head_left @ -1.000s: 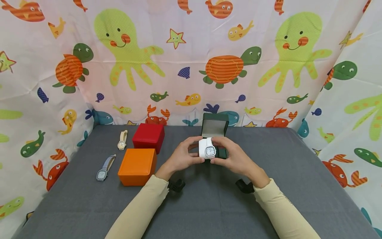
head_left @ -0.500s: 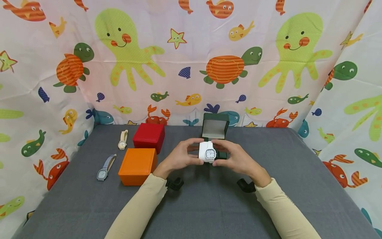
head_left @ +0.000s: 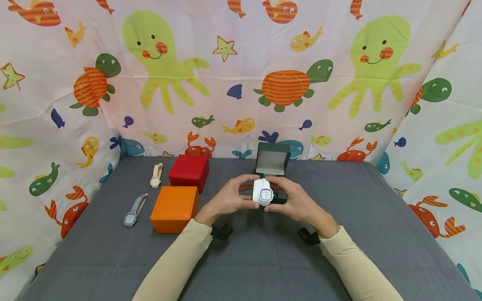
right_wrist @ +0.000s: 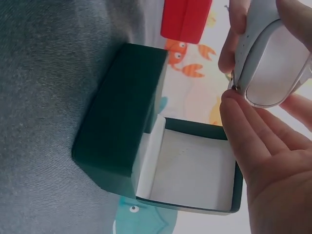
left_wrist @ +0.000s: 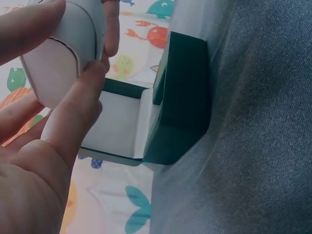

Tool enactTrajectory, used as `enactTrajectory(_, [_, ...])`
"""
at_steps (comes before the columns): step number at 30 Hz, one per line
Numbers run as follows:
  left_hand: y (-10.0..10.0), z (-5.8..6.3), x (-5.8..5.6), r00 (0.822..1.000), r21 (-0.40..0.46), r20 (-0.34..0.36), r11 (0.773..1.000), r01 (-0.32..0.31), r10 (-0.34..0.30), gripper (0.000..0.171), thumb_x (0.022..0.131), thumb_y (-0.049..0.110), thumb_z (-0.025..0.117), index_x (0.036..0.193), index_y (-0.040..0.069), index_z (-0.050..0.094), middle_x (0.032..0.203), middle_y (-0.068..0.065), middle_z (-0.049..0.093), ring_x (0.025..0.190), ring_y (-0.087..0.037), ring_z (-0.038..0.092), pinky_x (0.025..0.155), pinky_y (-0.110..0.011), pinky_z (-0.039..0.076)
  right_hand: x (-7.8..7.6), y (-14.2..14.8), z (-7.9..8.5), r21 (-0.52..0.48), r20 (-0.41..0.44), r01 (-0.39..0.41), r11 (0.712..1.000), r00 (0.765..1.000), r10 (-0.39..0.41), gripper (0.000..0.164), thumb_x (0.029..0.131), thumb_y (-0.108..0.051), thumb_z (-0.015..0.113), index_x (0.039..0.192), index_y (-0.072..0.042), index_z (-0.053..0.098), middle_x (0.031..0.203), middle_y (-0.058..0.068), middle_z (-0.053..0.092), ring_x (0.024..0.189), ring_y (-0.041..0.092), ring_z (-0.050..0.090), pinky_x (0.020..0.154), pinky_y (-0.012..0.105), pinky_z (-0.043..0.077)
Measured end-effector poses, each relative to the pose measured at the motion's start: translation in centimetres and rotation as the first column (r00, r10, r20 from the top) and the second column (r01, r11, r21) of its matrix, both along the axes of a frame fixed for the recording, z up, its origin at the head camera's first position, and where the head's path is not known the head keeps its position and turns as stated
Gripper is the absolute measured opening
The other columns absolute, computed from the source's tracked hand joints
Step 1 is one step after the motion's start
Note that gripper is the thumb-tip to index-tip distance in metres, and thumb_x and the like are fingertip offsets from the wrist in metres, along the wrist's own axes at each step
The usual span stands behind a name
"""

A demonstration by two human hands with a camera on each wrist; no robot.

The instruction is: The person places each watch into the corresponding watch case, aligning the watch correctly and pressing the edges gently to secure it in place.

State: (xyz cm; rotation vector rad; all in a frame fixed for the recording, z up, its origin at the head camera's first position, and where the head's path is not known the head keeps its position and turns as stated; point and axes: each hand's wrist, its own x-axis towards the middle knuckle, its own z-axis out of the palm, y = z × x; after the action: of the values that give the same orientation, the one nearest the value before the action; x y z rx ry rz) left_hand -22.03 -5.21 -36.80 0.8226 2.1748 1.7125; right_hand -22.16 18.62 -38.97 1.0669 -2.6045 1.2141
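Observation:
A white watch (head_left: 266,195) is strapped around a white watch cushion (head_left: 256,192). My left hand (head_left: 234,196) holds the cushion's left end between thumb and fingers. From the right side, my right hand (head_left: 295,196) pinches the watch and its strap. Directly behind the hands stands a green watch box (head_left: 272,158) with its lid raised and a pale lining inside the lid. In the left wrist view, the cushion's rounded end (left_wrist: 51,70) shows beneath the thumb. The right wrist view has the strap (right_wrist: 253,39) under the fingertips, with the watch dial hidden there.
To the left, a red box (head_left: 189,170) stands behind an orange box (head_left: 175,207), both closed. Farther left lie a cream-strapped watch (head_left: 155,177) and a blue-grey watch (head_left: 130,218). A patterned curtain (head_left: 226,83) hangs behind the grey tabletop (head_left: 282,255).
Both hands have shifted slightly down in the head view with the watch and cushion, most of it in the first half second. The boxes and other watches stay put on the table.

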Motion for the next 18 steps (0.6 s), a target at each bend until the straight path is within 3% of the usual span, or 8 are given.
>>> enactTrajectory(11, [-0.23, 0.10, -0.07, 1.000, 0.025, -0.001, 1.000, 0.004, -0.004, 0.068, 0.079, -0.002, 0.074, 0.139, -0.004, 0.042, 0.141, -0.017, 0.044, 0.123, -0.037, 0.049, 0.091, -0.038, 0.050, -0.03, 0.28, 0.07, -0.062, 0.049, 0.006, 0.998, 0.999, -0.003, 0.072, 0.079, -0.031, 0.079, 0.140, -0.012, 0.045, 0.133, 0.003, 0.051, 0.115, 0.019, 0.057, 0.095, 0.046, 0.047])
enactTrajectory(18, [-0.07, -0.24, -0.09, 1.000, 0.022, -0.012, 1.000, -0.002, 0.002, 0.068, 0.079, -0.001, 0.075, 0.138, -0.003, 0.043, 0.140, -0.016, 0.044, 0.122, -0.037, 0.050, 0.089, -0.036, 0.051, 0.51, -0.30, 0.36, -0.066, 0.053, 0.032, 0.997, 0.998, -0.028, 0.074, 0.076, -0.015, 0.082, 0.139, -0.004, 0.044, 0.133, 0.012, 0.051, 0.115, 0.027, 0.057, 0.096, 0.046, 0.046])
